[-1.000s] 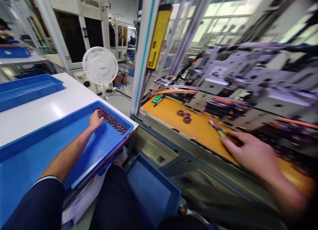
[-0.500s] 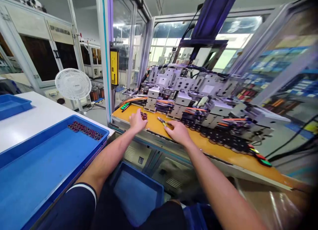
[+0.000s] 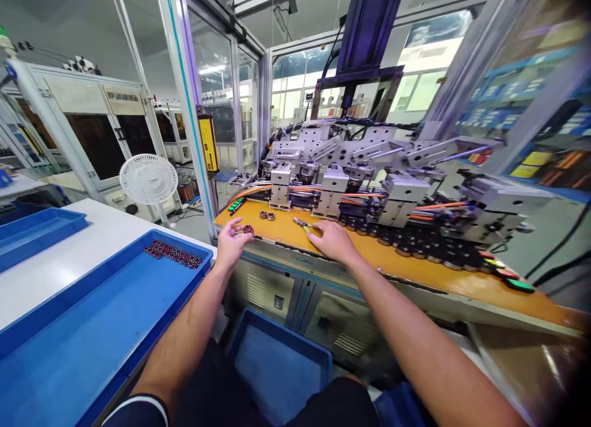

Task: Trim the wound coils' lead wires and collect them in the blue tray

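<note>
My left hand (image 3: 231,245) is at the near left edge of the orange worktop (image 3: 286,230), thumb and fingers closed round a small round motor stator (image 3: 248,229) with dark and coppery parts. Two more small stators (image 3: 266,215) sit side by side on the worktop, a little beyond that hand. In my right hand (image 3: 336,241) is a pair of pliers (image 3: 302,223), jaws pointing up and left above the worktop. The fingers wrap the handles, and part of the grip is hidden by the hand.
Behind the worktop stands a row of metal machine stations (image 3: 332,190) with orange tubes. Black round pieces (image 3: 429,245) line its right side. To my left, a blue tray (image 3: 106,310) holds many stators (image 3: 173,253). Another blue bin (image 3: 281,347) is below, between my legs.
My left hand has drawn back leftward and toward me with one stator, leaving two on the worktop. The right hand keeps the pliers in nearly the same place. My view has shifted slightly.
</note>
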{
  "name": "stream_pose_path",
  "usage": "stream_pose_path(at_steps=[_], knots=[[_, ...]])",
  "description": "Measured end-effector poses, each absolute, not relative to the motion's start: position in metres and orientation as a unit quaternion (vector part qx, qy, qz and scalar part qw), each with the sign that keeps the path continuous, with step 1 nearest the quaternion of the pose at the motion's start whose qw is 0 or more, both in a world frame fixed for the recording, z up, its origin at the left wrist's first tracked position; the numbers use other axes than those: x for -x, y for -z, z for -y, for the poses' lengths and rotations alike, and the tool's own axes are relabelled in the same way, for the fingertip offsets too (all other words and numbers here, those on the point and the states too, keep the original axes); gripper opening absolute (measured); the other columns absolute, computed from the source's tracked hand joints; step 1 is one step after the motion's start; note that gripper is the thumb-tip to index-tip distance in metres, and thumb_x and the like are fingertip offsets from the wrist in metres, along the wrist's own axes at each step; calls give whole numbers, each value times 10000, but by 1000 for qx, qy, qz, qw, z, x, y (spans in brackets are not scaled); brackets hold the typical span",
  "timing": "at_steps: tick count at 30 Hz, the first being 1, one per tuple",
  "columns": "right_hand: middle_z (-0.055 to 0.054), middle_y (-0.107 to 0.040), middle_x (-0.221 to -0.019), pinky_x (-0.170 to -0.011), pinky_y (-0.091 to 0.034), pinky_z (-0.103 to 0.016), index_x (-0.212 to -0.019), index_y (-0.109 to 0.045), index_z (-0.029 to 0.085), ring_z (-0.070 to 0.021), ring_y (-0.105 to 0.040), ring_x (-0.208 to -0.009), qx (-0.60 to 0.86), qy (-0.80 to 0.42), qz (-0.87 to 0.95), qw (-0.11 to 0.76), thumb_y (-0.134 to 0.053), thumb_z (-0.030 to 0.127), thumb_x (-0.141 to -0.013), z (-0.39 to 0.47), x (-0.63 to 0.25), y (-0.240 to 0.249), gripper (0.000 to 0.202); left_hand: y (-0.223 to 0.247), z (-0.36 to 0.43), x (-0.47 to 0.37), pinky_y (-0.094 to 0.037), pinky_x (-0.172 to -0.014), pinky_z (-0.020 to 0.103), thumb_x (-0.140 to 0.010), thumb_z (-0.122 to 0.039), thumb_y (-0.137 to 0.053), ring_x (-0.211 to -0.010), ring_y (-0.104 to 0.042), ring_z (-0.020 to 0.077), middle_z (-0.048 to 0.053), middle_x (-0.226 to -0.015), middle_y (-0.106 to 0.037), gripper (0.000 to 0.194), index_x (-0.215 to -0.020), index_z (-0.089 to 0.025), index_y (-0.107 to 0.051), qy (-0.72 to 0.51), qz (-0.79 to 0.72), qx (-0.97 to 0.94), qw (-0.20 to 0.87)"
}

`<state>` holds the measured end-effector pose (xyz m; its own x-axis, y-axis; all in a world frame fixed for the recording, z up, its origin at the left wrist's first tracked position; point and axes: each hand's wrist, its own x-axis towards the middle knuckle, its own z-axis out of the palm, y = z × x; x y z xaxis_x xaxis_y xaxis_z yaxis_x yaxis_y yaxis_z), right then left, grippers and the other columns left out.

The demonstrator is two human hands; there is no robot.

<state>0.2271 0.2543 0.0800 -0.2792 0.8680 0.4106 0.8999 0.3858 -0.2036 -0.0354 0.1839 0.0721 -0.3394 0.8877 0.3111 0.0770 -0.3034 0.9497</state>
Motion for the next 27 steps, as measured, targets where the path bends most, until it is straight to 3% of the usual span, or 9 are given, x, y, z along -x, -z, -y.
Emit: stream_pose_path(at_steps=[3, 8, 10, 12, 14, 17, 19, 23, 27], knots=[[-75, -640, -1131, -904, -528, -415, -1090, -629, 152, -192, -627, -1008, 544, 36, 795, 267, -586, 349, -942, -253, -224, -86, 249, -69, -173, 30, -571, -781, 321, -691, -152, -710, -796, -708, 151, 77, -953, -676, 472, -1130, -106, -545, -673, -452, -464, 356], [-184, -599, -1275, -1064, -445, -436, -1195, -602, 85, -266, -569, -1189, 492, 73, 785, 370, -634, 278, -894, -184, -208, -112, 359, -64, -125, 17, -566, -820, 283, -612, -143, -818, -827, -690, 128, 52, -997, -689, 591, -1154, -157, -583, -689, -380, -481, 385], [-114, -594, -1319, -1019, -495, -351, -1246, -577, 158, -200, -628, -1099, 427, 62, 814, 388, -608, 318, -915, -134, -202, -118, 370, -57, -93, 17, -573, -806, 265, -650, -118, -809, -848, -686, 129, 52, -1018, -692, 598, -1201, -187, -588, -669, -352, -551, 354], [-115, -599, -1323, -927, -547, -335, -1306, -534, 173, -192, -674, -1009, 286, 23, 878, 382, -597, 252, -923, -88, -197, -119, 396, -50, -64, 18, -584, -796, 256, -710, -86, -767, -878, -683, 133, 57, -1032, -691, 603, -1264, -216, -567, -648, -320, -628, 289], [-124, -668, -1210, -889, -558, -338, -1281, -542, 150, -207, -686, -990, 235, 38, 911, 337, -556, 186, -937, -55, -194, -114, 346, -44, -42, 20, -594, -788, 253, -731, -59, -744, -882, -683, 135, 62, -1034, -691, 641, -1312, -233, -536, -635, -296, -673, 237], [-75, -743, -902, -744, -569, -318, -1092, -628, 142, -188, -711, -782, 222, 32, 936, 271, -445, 119, -957, -32, -193, -99, 229, -40, -28, 20, -599, -779, 250, -726, -41, -745, -864, -682, 135, 67, -1025, -690, 694, -1347, -238, -507, -625, -283, -692, 226], [-39, -739, -821, -676, -546, -291, -1000, -652, 164, -162, -700, -701, 229, -24, 942, 246, -404, 92, -953, -25, -193, -91, 263, -39, -25, 19, -598, -777, 240, -714, -34, -757, -850, -683, 130, 59, -1014, -687, 711, -1345, -245, -505, -630, -284, -679, 249], [-2, -719, -801, -669, -498, -237, -949, -671, 214, -128, -682, -726, 246, -195, 924, 219, -449, 143, -960, -8, -194, -85, 234, -40, -20, 18, -594, -753, 206, -678, -50, -799, -795, -683, 105, 41, -994, -689, 730, -1317, -253, -511, -639, -293, -620, 348], [32, -659, -713, -648, -462, -203, -905, -678, 229, -98, -612, -644, 265, -367, 865, 216, -648, 264, -893, -6, -195, -86, 48, -43, -11, 18, -598, -774, 226, -696, -73, -797, -819, -692, 123, 59, -1007, -707, 734, -1336, -247, -482, -629, -278, -626, 369]])
